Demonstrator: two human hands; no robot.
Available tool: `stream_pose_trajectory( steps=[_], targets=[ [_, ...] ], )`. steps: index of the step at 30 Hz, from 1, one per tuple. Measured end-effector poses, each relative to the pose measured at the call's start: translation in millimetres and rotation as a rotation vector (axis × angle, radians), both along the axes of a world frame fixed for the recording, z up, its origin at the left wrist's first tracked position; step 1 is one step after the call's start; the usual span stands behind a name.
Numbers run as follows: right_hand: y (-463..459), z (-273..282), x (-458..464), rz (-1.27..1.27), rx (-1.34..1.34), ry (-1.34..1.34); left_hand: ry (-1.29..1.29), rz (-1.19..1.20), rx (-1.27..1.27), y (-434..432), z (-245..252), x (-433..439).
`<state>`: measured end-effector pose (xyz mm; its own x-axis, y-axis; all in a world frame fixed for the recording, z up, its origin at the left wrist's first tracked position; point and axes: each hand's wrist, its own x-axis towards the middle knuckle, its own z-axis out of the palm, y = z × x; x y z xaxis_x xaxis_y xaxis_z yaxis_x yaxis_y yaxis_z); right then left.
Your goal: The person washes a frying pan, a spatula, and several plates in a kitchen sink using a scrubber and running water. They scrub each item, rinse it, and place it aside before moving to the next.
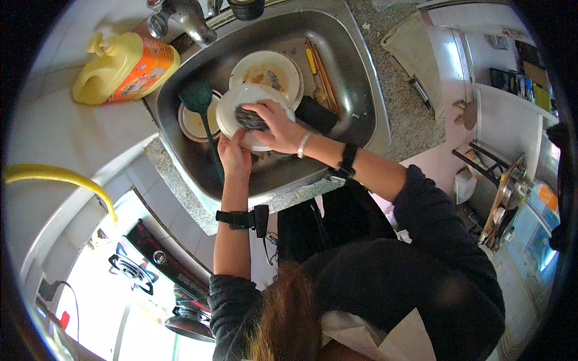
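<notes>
A white plate or shallow dish (226, 107) is tilted above the stainless steel sink (370, 90). My left hand (235, 155) grips its near left rim. My right hand (279, 126) presses a grey scouring pad, apparently steel wool (249, 119), onto the dish's surface. Behind it lies another white plate (239, 72) with food residue and a second grey clump (273, 79). To the left, a dark green spatula (197, 95) leans across a pink-rimmed bowl (184, 119). Wooden chopsticks (326, 79), a yellow-handled utensil (311, 61) and a black block-like object (316, 114) lie on the right.
A metal faucet (192, 22) overhangs the sink's back left corner, beside a yellow detergent jug (131, 67). On the granite counter (397, 131) rest a beige cloth (415, 49) and a black-handled tool (422, 92). A gas stove (158, 257) and a yellow hose (67, 174) are at left.
</notes>
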<state>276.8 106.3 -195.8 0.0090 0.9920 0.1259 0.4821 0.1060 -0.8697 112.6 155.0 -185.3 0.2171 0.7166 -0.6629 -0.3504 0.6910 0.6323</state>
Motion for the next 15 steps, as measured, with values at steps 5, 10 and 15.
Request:
stream_pose_trajectory(
  steps=[5, 10, 15],
  targets=[
    [24.7, -19.3, 22.3, -0.309, -0.363, -0.036, 0.022, -0.103, 0.036, 6.8, 6.3, -2.5],
    [29.1, -24.7, 15.0, -0.121, -0.120, 0.135, 0.024, -0.170, 0.075, 14.1, 7.3, -2.2],
    [15.0, -25.2, 40.2, -0.180, -0.384, -0.032, 0.056, -0.184, 0.083, 16.2, 5.3, -1.6]
  ],
)
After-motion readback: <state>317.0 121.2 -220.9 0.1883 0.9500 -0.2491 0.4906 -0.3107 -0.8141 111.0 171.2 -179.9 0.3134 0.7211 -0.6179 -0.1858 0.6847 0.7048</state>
